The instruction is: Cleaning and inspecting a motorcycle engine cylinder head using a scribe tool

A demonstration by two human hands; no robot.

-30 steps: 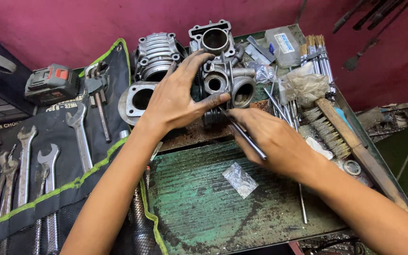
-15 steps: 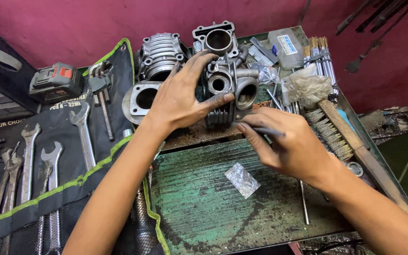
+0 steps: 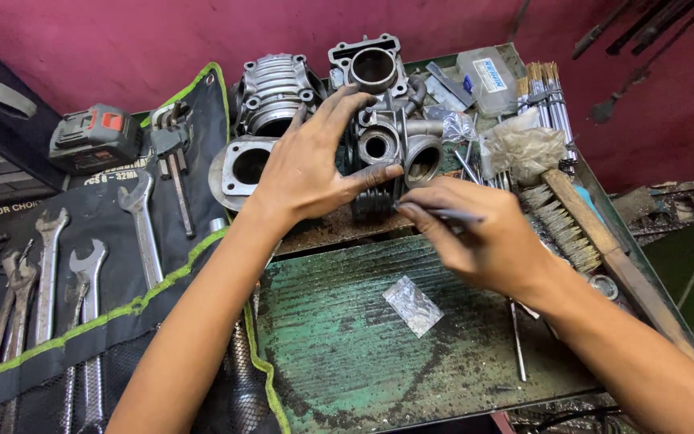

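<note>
Ideally, the left hand (image 3: 315, 169) stays spread, gripping the finned engine cylinder (image 3: 383, 157) firmly, while the right hand (image 3: 483, 237), pinching a thin metal rod (image 3: 451, 214), works gently to avoid slipping.

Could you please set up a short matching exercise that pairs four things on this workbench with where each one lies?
Things:
1. grey finned metal engine cylinder
2. small clear crumpled plastic bag
3. wooden-handled wire brush
4. grey and red cordless tool

Places:
A. on the green worn metal plate
B. far left, above the wrenches
C. under the left hand
D. beyond the right hand, at the right edge

Pairs: 1-C, 2-A, 3-D, 4-B
</note>
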